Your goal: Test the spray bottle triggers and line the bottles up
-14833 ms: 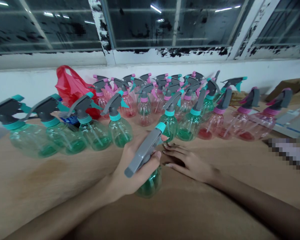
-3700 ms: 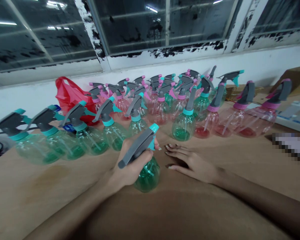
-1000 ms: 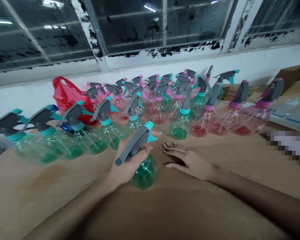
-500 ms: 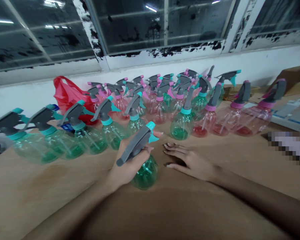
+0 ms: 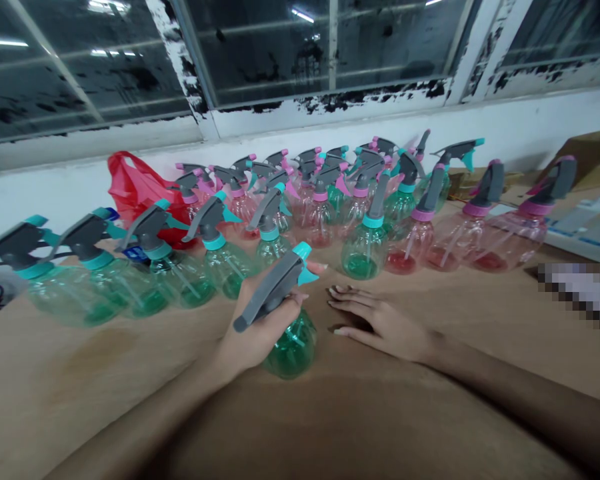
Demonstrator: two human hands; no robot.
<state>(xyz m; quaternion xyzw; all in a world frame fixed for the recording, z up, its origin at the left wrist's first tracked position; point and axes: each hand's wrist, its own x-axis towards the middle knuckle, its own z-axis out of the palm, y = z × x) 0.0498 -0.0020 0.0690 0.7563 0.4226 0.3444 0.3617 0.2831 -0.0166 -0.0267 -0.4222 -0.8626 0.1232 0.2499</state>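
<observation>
My left hand (image 5: pixel 260 333) is wrapped round the neck of a green spray bottle (image 5: pixel 293 350), which stands upright on the wooden table (image 5: pixel 180 427) with its grey and turquoise trigger head above my fingers. To its right, my right hand (image 5: pixel 380 323) rests on the table, fingers spread, holding nothing. Just beyond my hands stand another green spray bottle (image 5: pixel 364 253) and a pink spray bottle (image 5: pixel 411 247). A row of green bottles (image 5: pixel 180 283) stretches away to the left.
Several more pink and green bottles (image 5: pixel 320 223) crowd the back by the white wall. A red plastic bag (image 5: pixel 135 190) lies at the back left. Cardboard (image 5: pixel 590 157), a pale tray (image 5: pixel 585 230) and a blurred-out object (image 5: pixel 580 290) are at the right.
</observation>
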